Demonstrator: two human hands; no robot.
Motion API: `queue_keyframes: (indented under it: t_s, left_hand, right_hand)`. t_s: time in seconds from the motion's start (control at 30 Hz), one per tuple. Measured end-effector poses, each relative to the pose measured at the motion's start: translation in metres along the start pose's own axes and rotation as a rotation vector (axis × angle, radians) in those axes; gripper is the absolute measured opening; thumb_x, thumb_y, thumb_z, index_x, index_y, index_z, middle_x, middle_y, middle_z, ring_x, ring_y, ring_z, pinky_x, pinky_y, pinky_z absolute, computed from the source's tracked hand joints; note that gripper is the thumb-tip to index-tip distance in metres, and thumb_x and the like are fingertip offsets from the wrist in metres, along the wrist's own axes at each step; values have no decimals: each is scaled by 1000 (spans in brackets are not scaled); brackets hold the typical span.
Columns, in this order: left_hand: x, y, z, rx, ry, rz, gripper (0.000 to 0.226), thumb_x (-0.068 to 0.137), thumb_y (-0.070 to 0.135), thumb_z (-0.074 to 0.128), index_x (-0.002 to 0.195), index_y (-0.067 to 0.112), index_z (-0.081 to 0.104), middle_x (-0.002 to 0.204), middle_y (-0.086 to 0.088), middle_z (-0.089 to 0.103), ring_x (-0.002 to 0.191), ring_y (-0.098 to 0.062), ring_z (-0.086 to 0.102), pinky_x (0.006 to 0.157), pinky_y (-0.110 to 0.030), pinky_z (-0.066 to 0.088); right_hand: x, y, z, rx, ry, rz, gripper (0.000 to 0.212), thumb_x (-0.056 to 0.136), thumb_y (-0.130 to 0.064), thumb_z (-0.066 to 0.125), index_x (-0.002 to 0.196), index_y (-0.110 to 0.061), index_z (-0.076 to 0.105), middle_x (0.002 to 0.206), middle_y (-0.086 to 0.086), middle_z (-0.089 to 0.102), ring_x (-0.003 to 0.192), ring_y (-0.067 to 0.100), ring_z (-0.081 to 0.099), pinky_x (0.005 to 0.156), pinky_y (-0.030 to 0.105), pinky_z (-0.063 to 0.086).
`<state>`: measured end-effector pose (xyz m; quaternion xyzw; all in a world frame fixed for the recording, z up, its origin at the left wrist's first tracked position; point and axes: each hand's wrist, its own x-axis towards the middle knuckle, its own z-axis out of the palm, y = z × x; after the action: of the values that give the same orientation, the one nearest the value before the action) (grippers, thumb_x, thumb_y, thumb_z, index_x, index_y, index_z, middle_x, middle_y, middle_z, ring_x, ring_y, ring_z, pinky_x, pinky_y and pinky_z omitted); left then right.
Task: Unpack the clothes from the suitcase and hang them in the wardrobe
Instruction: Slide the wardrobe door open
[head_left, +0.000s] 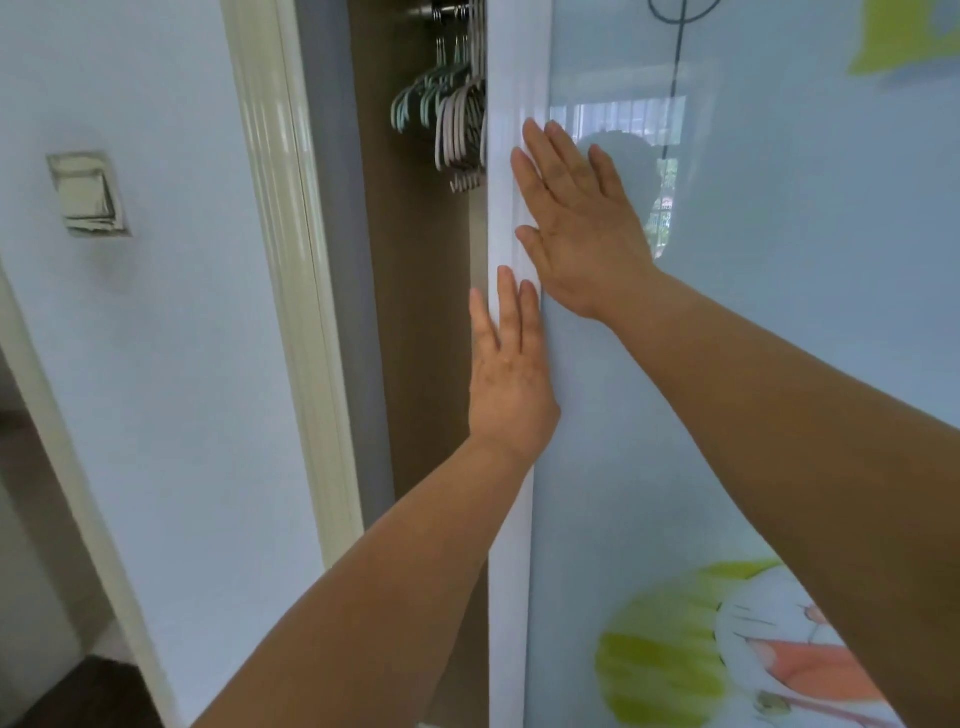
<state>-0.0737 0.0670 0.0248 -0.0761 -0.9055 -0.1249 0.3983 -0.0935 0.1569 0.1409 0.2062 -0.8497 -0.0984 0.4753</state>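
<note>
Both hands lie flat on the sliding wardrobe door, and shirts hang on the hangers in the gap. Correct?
Not quite. The left hand and right hand do lie flat on the sliding door, but the head view shows the hangers in the gap bare, with no shirts on them.

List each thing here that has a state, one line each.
wardrobe door: partly open, gap at its left edge
left hand: open, flat on the door's white frame
right hand: open, flat on the door panel
hangers: hanging inside, no clothes on them
wall switch: position unclear
</note>
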Motion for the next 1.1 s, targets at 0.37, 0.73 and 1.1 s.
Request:
queue_keyframes:
  t_s: [0.37, 0.73, 1.1]
  left_hand:
    - [-10, 1, 14, -186, 33, -37, 84, 93, 5, 43, 139, 11, -27, 144, 2, -39, 135, -22, -35, 113, -31, -5]
    - [-10, 41, 17, -154, -4, -72, 84, 91, 0, 42, 144, 12, -21, 142, 4, -41, 135, -20, -36, 120, -35, 11]
    - [-15, 135, 28, -49, -58, -83, 82, 90, -1, 37, 146, 11, -22, 152, -3, -34, 131, -22, -37, 118, -29, 19]
  right_hand:
    - [-1, 11, 18, -27, 100, -41, 62, 96, -39, 13, 151, -12, 15, 160, 7, 12, 148, 25, 11, 119, 43, 9]
    - [-18, 44, 12, -8, 80, -47, 63, 94, -40, 9, 151, -13, 15, 160, 5, 12, 148, 24, 11, 119, 43, 8]
    - [-66, 123, -8, -10, 22, -44, 60, 101, -36, 24, 152, -16, -1, 161, 2, -7, 148, 21, -5, 120, 41, -2]
